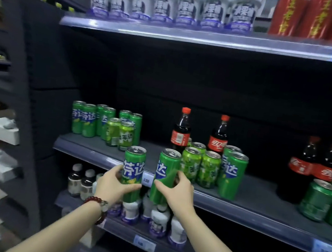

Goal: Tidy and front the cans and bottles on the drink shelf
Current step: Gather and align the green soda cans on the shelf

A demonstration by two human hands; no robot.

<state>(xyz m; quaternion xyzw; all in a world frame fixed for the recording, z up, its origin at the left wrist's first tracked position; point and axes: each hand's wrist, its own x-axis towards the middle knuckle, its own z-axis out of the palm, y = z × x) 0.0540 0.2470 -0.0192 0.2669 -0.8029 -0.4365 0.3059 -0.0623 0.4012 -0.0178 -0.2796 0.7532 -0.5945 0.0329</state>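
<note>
Three shelves of the rack show, and the middle shelf (256, 204) carries the task's drinks. Toward its right end stand two cola bottles (312, 168), with two more cola bottles (181, 131) further back near the middle. Along the top shelf (194, 35) runs a row of white bottles (167, 2), with red cans (325, 19) at its right end. More white bottles (158, 221) crowd the bottom shelf (125, 230), under the hands.

Green cans fill the rest of the middle shelf: a back-left cluster (105, 123) set well away from the front edge, a middle group (212, 166) close to the front edge, and a few right-end cans (321, 199).

Both hands hold tall green cans out over the front edge, upright or nearly so. The left hand (111, 182) grips the left can (133, 170), fingers curled round its lower half, label facing out. The right hand (179, 188) grips the right can (165, 172), thumb across its front, tilted slightly left. The two cans are near each other but apart. A beaded bracelet (99, 205) sits on the left wrist. A price tag (146, 180) shows on the front edge between the cans.
</note>
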